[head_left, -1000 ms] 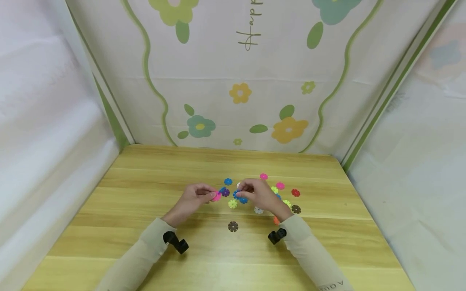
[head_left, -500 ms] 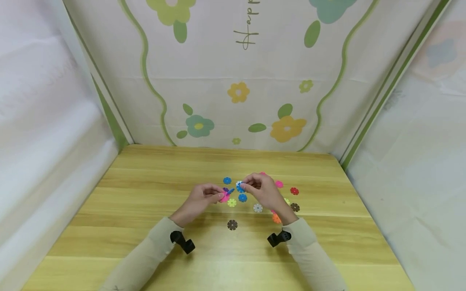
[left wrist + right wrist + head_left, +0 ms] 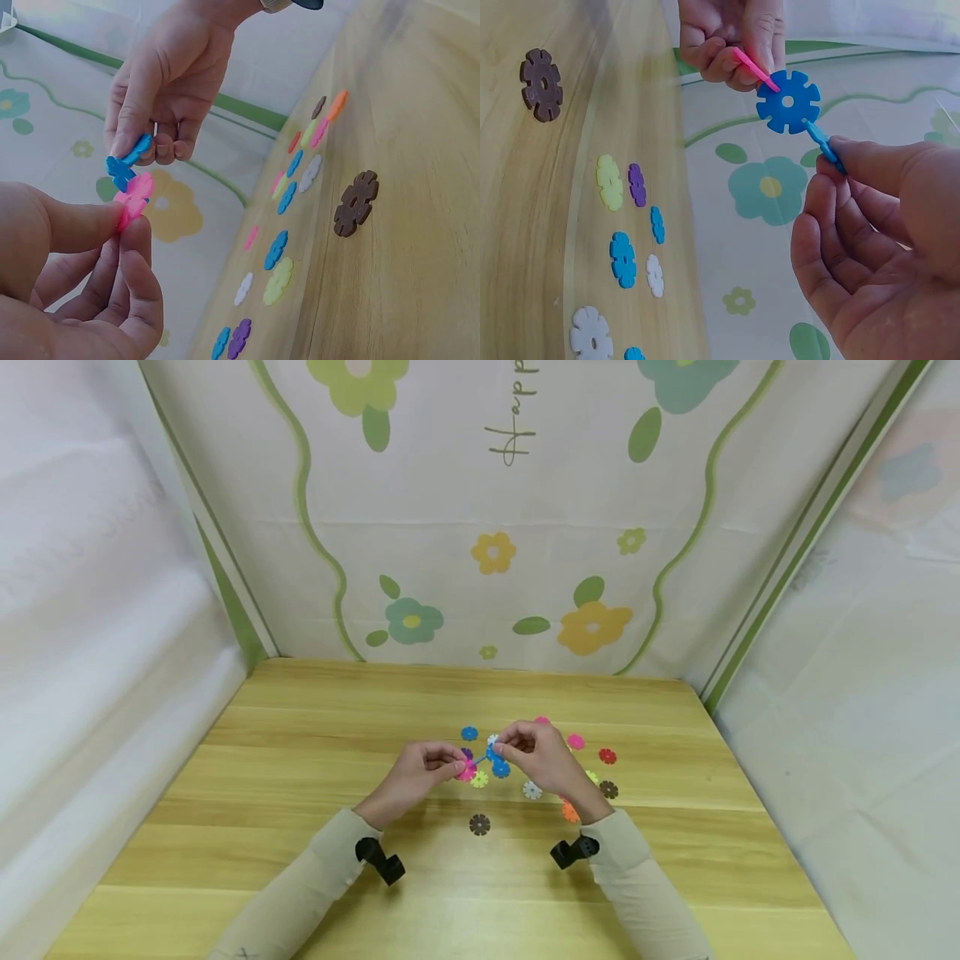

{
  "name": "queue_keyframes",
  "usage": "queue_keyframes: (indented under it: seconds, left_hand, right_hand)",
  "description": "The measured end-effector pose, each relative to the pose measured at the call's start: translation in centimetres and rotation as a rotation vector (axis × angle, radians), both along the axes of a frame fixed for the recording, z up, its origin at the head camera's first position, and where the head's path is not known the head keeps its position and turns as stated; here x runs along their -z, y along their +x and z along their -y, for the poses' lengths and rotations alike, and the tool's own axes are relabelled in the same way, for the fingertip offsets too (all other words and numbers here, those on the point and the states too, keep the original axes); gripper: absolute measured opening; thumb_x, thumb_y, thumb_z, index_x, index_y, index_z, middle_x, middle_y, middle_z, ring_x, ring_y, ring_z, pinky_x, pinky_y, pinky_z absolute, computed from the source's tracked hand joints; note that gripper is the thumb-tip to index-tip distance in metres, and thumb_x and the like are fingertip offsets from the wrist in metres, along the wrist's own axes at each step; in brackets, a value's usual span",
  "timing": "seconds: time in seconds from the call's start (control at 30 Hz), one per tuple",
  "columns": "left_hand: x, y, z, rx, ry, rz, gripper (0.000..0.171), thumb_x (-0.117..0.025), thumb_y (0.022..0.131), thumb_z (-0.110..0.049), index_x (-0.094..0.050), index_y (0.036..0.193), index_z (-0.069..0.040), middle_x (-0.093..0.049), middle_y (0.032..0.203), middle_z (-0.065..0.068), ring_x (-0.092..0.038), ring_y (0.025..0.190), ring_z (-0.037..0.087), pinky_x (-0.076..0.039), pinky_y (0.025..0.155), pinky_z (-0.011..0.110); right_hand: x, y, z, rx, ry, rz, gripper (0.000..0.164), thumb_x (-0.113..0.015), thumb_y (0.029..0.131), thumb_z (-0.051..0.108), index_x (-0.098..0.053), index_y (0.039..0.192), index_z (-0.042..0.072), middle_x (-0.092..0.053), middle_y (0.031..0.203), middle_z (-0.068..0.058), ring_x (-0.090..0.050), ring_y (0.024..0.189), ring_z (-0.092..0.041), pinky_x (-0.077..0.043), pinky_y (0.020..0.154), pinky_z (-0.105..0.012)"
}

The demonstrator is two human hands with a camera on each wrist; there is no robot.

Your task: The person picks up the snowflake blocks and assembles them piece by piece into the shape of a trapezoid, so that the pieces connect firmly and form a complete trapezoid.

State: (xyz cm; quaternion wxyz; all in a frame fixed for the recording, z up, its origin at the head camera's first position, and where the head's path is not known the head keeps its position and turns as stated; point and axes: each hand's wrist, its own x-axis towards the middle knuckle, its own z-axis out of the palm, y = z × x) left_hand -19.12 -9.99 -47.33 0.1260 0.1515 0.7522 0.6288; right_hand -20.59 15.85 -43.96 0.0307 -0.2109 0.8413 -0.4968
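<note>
My left hand (image 3: 416, 777) pinches a pink snowflake disc (image 3: 135, 199) between thumb and fingers. A blue snowflake disc (image 3: 774, 109) is slotted into its edge and stands out toward the right hand. My right hand (image 3: 538, 758) pinches a second blue snowflake disc (image 3: 823, 145), whose rim meets the notched edge of the first blue one at an angle in the right wrist view. Both hands are close together above the loose discs. In the left wrist view, the pink disc partly hides the first blue one.
Several loose snowflake discs lie on the wooden table (image 3: 315, 827). A brown disc (image 3: 480, 825) is nearest me, a red disc (image 3: 607, 757) to the right, and an orange disc (image 3: 571, 812) near the right wrist. A patterned cloth wall (image 3: 420, 485) stands behind the table.
My left hand has moved right with the pink and blue pair. The right hand has lifted its blue disc slightly, and the two blue discs, apart before, now meet.
</note>
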Motion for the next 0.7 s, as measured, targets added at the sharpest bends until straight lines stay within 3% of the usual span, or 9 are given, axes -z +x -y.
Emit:
queue_keyframes:
  seconds: [0.2, 0.27, 0.37, 0.53, 0.6, 0.7]
  left_hand:
    - [0.0, 0.0, -0.1, 0.003, 0.007, -0.014, 0.015, -0.07, 0.103, -0.015, -0.076, 0.114, -0.006, -0.075, 0.121, 0.013, -0.072, 0.096, 0.017, -0.062, 0.091, 0.047]
    - [0.1, -0.1, -0.1, 0.006, 0.002, -0.024, 0.014, -0.069, 0.103, -0.014, -0.076, 0.113, -0.006, -0.075, 0.121, 0.012, -0.072, 0.095, 0.018, -0.062, 0.09, 0.049]
    - [0.2, -0.1, -0.1, 0.013, -0.012, -0.048, 0.012, -0.069, 0.103, -0.012, -0.076, 0.111, -0.007, -0.075, 0.117, 0.012, -0.072, 0.097, 0.028, -0.062, 0.089, 0.05]
    - [0.1, 0.0, -0.4, 0.008, -0.048, -0.106, 0.008, -0.069, 0.103, -0.007, -0.076, 0.107, -0.007, -0.074, 0.106, 0.013, -0.067, 0.098, 0.046, -0.062, 0.081, 0.046]
    - [0.1, 0.1, -0.7, -0.01, -0.056, -0.127, 0.007, -0.068, 0.102, -0.004, -0.075, 0.104, -0.005, -0.074, 0.102, 0.013, -0.066, 0.094, 0.046, -0.061, 0.078, 0.044]
    - [0.2, 0.2, -1.3, -0.067, -0.069, -0.133, 0.008, -0.068, 0.101, 0.002, -0.073, 0.099, -0.002, -0.071, 0.094, 0.012, -0.066, 0.084, 0.038, -0.059, 0.07, 0.034]
  right_hand:
    - [0.1, -0.1, -0.1, -0.01, 0.016, 0.001, 0.01, -0.072, 0.103, 0.021, -0.075, 0.102, 0.012, -0.074, 0.093, -0.013, -0.064, 0.077, -0.021, -0.055, 0.069, -0.024]
    - [0.1, -0.1, -0.1, -0.015, 0.011, 0.011, 0.011, -0.072, 0.103, 0.021, -0.075, 0.102, 0.011, -0.074, 0.094, -0.016, -0.065, 0.078, -0.026, -0.054, 0.069, -0.024]
    - [0.1, 0.0, -0.1, -0.03, 0.003, 0.023, 0.011, -0.072, 0.103, 0.02, -0.075, 0.102, 0.01, -0.073, 0.095, -0.018, -0.065, 0.08, -0.033, -0.054, 0.068, -0.023]
    - [0.4, 0.1, 0.0, -0.047, 0.005, 0.023, 0.012, -0.072, 0.102, 0.021, -0.076, 0.102, 0.01, -0.073, 0.093, -0.014, -0.064, 0.078, -0.025, -0.054, 0.068, -0.023]
    - [0.5, 0.1, 0.2, -0.037, 0.004, 0.015, 0.011, -0.073, 0.102, 0.021, -0.076, 0.101, 0.011, -0.074, 0.092, -0.013, -0.064, 0.077, -0.024, -0.054, 0.068, -0.023]
    - [0.6, 0.2, 0.5, -0.023, -0.013, 0.014, 0.011, -0.074, 0.101, 0.021, -0.077, 0.1, 0.011, -0.074, 0.092, -0.015, -0.066, 0.078, -0.033, -0.054, 0.067, -0.023]
